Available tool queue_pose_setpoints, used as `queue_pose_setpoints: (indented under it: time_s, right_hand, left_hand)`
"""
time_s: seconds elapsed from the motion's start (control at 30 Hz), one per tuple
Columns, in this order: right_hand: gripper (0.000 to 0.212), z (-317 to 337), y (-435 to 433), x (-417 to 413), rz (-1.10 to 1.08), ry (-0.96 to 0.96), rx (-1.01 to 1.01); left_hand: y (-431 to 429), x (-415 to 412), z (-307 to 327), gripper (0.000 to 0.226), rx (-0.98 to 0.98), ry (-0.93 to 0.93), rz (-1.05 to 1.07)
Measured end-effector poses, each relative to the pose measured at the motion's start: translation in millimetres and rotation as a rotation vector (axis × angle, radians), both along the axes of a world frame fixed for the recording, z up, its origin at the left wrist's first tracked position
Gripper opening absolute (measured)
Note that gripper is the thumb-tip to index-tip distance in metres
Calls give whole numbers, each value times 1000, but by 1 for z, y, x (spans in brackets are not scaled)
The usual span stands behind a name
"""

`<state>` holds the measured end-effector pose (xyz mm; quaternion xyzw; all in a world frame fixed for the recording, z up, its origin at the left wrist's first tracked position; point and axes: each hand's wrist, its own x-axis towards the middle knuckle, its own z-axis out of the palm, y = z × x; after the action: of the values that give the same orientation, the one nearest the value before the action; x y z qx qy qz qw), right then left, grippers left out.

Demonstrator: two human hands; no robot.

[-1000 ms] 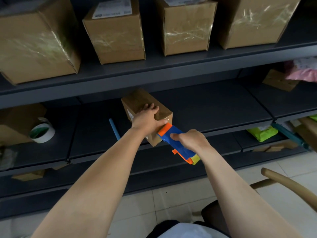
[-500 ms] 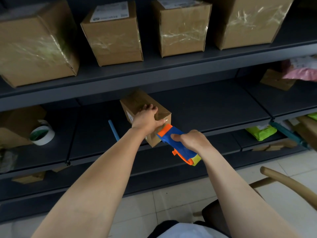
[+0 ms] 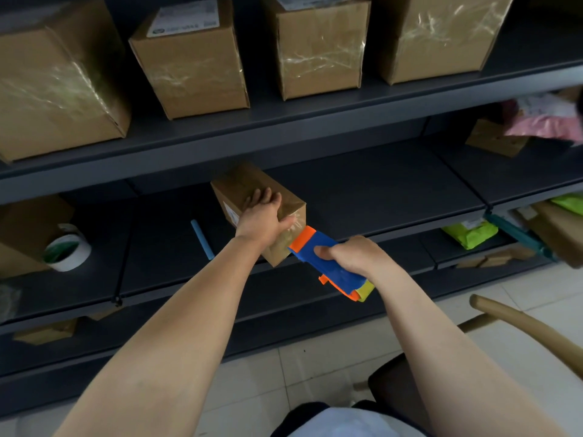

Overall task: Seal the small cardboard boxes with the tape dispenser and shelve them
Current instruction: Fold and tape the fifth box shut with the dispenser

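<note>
A small cardboard box sits on the middle dark shelf, its near end at the shelf's front edge. My left hand lies flat on top of it, fingers spread and thumb over the near edge. My right hand grips a blue, orange and yellow tape dispenser. The dispenser's orange front end touches the box's near face, low on the right corner. Shiny tape shows on that face.
Several taped boxes stand on the upper shelf. A roll of tape and a blue stick lie left on the middle shelf. Green packets and a pink parcel are at right. A wooden chair arm curves at lower right.
The dispenser has stayed against the box's near face and both hands have barely shifted. The view has tilted slightly.
</note>
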<state>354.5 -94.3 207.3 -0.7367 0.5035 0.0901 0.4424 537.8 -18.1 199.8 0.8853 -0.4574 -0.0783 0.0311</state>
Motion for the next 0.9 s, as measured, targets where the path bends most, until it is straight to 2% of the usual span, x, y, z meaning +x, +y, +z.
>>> queue_pose_setpoints:
  time_s: [0.4,0.53,0.8,0.9]
  right_hand:
    - [48,-2,11,14,36,25,-140]
    - [48,-3,12,19,19,12,-123]
    - [48,-3,2,16,13,-15,-59]
    - [54,-5,-7,-6,10,-109,41]
  left_hand:
    - [7,-6,10,79,-19,5,0]
    - [7,-4,7,89,38,-1,0]
    - [3,-1,3,79,16,-35,22]
    - [0,7,7,77,34,-8,11]
